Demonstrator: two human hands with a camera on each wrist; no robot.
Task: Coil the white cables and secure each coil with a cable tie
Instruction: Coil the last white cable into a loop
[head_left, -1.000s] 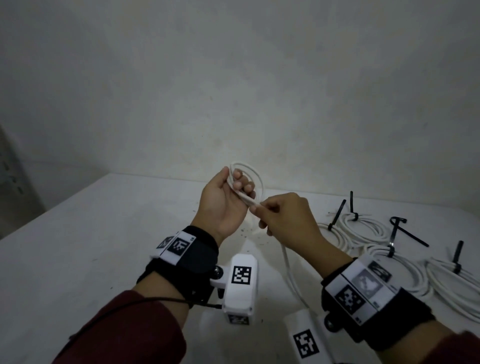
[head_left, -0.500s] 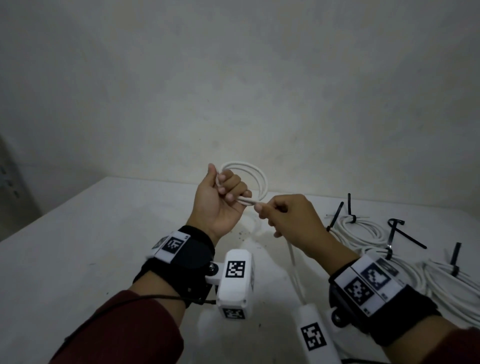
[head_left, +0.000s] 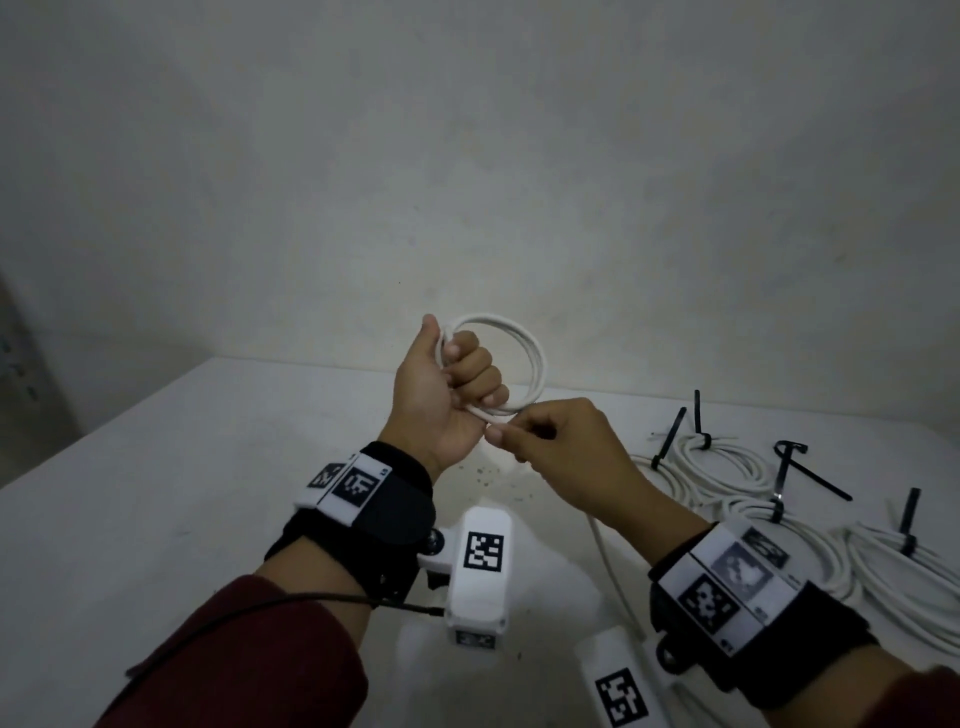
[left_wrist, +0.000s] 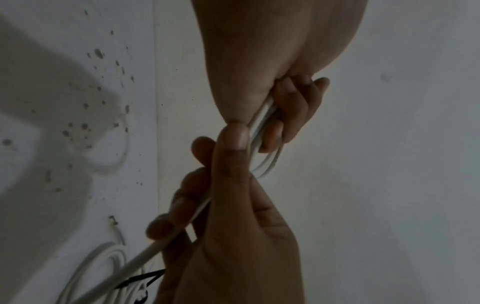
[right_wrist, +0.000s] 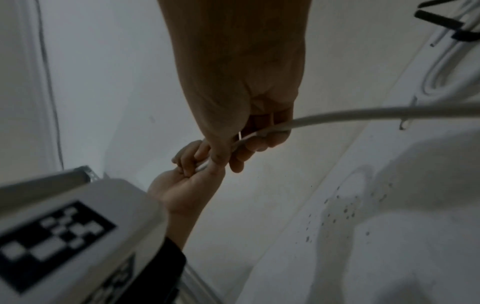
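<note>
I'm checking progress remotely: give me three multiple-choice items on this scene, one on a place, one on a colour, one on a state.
1. Where do the finished coils lie?
A. Table, person's right
B. Table, person's left
C. On the floor

2. What colour are the cable ties?
A. White
B. Red
C. Black

3. What is the left hand doing?
A. Resting flat
B. Gripping the cable loop
C. Holding a tie

Answers: 1 A, they lie beyond the right hand; 2 C, dark strips stick up from the white coils; 3 B, fingers curl round the loop.
</note>
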